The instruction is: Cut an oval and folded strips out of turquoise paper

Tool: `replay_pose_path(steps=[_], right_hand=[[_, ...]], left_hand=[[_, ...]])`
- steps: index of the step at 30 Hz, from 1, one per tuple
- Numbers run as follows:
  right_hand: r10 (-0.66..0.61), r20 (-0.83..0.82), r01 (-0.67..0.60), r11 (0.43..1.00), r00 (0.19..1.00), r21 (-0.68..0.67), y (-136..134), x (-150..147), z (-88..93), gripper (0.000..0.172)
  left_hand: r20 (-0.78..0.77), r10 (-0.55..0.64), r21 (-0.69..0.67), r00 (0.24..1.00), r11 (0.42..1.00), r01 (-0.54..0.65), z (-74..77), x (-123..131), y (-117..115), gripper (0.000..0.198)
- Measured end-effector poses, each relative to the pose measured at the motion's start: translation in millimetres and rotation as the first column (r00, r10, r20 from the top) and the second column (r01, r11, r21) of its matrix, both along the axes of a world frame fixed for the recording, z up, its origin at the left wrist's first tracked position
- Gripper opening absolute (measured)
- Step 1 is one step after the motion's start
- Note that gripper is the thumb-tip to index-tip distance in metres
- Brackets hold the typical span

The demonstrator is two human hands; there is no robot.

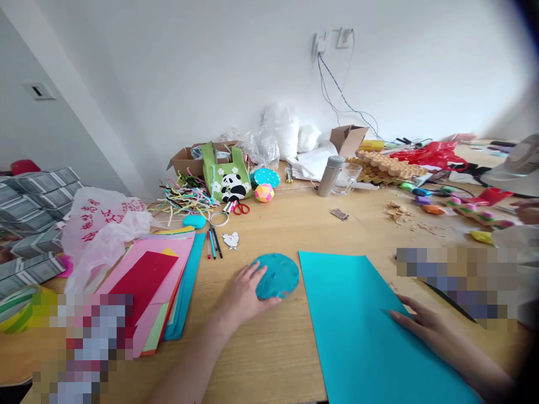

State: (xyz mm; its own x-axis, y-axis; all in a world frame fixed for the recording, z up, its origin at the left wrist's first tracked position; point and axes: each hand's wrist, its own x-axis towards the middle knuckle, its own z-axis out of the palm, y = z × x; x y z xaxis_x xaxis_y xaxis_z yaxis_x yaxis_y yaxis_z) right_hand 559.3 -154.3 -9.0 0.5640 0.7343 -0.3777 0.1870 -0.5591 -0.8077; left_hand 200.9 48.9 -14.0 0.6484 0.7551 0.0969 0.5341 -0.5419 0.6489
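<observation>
Large turquoise sheet flat on a wooden desk, running off the lower edge of view. Just beside the sheet's left edge, near its far end: a round blue disc, wrinkled and faintly shiny on top. On the disc's rim farthest from the sheet, the left hand, thumb and fingers spread wide, no closed grip showing. At the sheet's right edge, the right hand, thumb on the top surface; fingers partly hidden, so cannot tell whether pinching the edge or merely lying there.

Sheet probably light, fairly stiff like card, apt to slide and easy to crease; best taken by opposite edges. Disc likely light too, perhaps soft-skinned; better held around the rim than pressed on the wrinkled face.

Well left of the sheet, a stack of coloured paper. Beyond the sheet and leftward, loose pens, red scissors and a green panda bag. Straight beyond the sheet, a steel flask.
</observation>
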Motion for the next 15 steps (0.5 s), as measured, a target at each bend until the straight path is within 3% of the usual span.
replay_pose_path(steps=[3, 5, 7, 10, 13, 15], right_hand=[[0.089, -0.147, -0.082, 0.995, 0.985, 0.055, 12.8, -23.1, -3.5, 0.072], [0.197, -0.243, -0.173, 0.978, 0.950, 0.118, 27.5, -45.6, -5.9, 0.071], [0.296, -0.298, -0.255, 0.952, 0.908, 0.168, 45.8, -71.7, -9.1, 0.070], [0.388, -0.272, -0.332, 0.915, 0.881, 0.227, 73.3, -108.2, -16.4, 0.071], [0.433, -0.137, -0.404, 0.893, 0.891, 0.200, 92.6, -129.7, -21.2, 0.073], [0.416, 0.102, -0.427, 0.893, 0.903, 0.139, 101.5, -134.3, -16.6, 0.069]], left_hand=[[0.373, 0.175, -0.246, 0.911, 0.966, -0.085, 2.5, -13.9, 16.9, 0.050], [0.528, 0.358, -0.502, 0.770, 0.863, -0.058, 7.9, -22.6, 26.8, 0.046], [0.606, 0.518, -0.682, 0.604, 0.729, 0.059, 15.1, -30.3, 33.9, 0.050], [0.658, 0.632, -0.747, 0.409, 0.614, 0.253, 25.0, -39.7, 39.2, 0.056], [0.667, 0.657, -0.745, 0.352, 0.572, 0.344, 30.1, -45.7, 40.3, 0.058], [0.666, 0.659, -0.744, 0.350, 0.558, 0.367, 31.1, -46.9, 40.1, 0.059]])
